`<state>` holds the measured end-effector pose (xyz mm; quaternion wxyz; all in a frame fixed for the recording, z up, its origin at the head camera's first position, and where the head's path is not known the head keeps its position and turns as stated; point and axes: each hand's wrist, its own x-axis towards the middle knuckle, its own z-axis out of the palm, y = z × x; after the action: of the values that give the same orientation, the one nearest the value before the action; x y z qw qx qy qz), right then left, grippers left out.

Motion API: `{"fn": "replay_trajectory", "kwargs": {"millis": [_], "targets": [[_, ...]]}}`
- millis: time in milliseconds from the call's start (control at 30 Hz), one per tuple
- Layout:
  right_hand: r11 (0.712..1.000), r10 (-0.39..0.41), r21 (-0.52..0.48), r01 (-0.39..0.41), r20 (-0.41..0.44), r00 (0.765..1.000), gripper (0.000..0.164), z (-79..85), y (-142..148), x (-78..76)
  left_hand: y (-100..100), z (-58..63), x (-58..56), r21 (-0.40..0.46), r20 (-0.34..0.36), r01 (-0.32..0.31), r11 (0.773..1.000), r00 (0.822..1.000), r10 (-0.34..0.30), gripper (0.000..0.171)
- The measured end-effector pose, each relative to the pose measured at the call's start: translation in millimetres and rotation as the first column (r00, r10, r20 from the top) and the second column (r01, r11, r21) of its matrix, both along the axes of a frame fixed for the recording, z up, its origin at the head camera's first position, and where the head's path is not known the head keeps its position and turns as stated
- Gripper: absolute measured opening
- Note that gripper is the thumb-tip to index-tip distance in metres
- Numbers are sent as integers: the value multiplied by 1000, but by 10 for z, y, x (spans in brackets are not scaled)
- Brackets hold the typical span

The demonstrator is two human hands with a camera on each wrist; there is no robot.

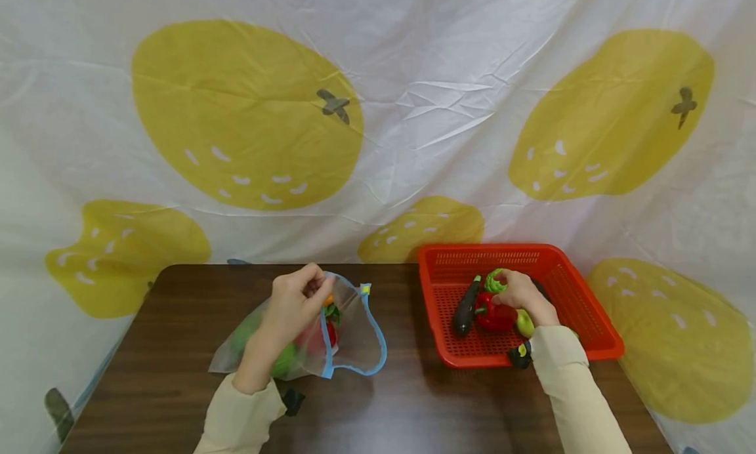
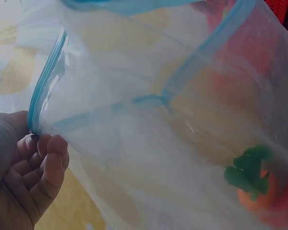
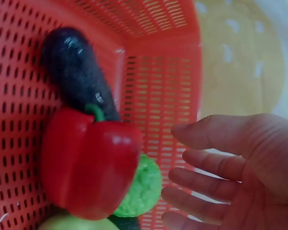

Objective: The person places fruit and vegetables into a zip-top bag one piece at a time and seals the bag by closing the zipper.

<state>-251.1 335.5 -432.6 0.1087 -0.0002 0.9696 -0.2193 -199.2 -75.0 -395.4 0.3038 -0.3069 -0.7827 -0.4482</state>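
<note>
My left hand (image 1: 295,303) pinches the blue-trimmed rim of a translucent bag (image 2: 129,167) between thumb and fingers, holding its mouth up. Through the bag, red items, green round ones (image 1: 285,360) and an orange piece with green leaves (image 2: 252,175) show hazily. Over the red basket (image 1: 484,361), my right hand (image 1: 522,293) hangs with fingers apart and nothing between them. Beneath and beside it lie a red bell pepper (image 3: 86,163), a dark eggplant (image 3: 77,67), a bumpy green vegetable (image 3: 145,187) and a yellow-green fruit (image 1: 524,324).
The brown wooden table (image 1: 390,414) carries the bag at left and the basket at right. Behind it hangs a white cloth (image 1: 401,60) printed with yellow fruit. Another dark item lies in the basket, partly hidden by the right hand.
</note>
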Motion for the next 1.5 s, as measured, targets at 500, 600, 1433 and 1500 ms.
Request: {"fn": "replay_trajectory", "kwargs": {"millis": [500, 600, 1433, 1500], "targets": [[981, 187, 8, -193, 191, 964, 58, -183, 110, -206, 1, -33, 13, 3, -12, 0, 1000, 1000, 0, 24], [984, 159, 37, -172, 243, 957, 66, -203, 94, -222, 3, -32, 15, 3, -11, -1, 1000, 1000, 1, 25], [946, 169, -224, -233, -270, 948, 62, 174, 12, -52, 32, -51, 8, 6, -18, 10, 1000, 1000, -10, 26], [925, 155, -291, -245, -299, 942, 61, 263, -114, 32, 35, -49, 6, 6, -21, 12, 1000, 1000, -12, 26]]}}
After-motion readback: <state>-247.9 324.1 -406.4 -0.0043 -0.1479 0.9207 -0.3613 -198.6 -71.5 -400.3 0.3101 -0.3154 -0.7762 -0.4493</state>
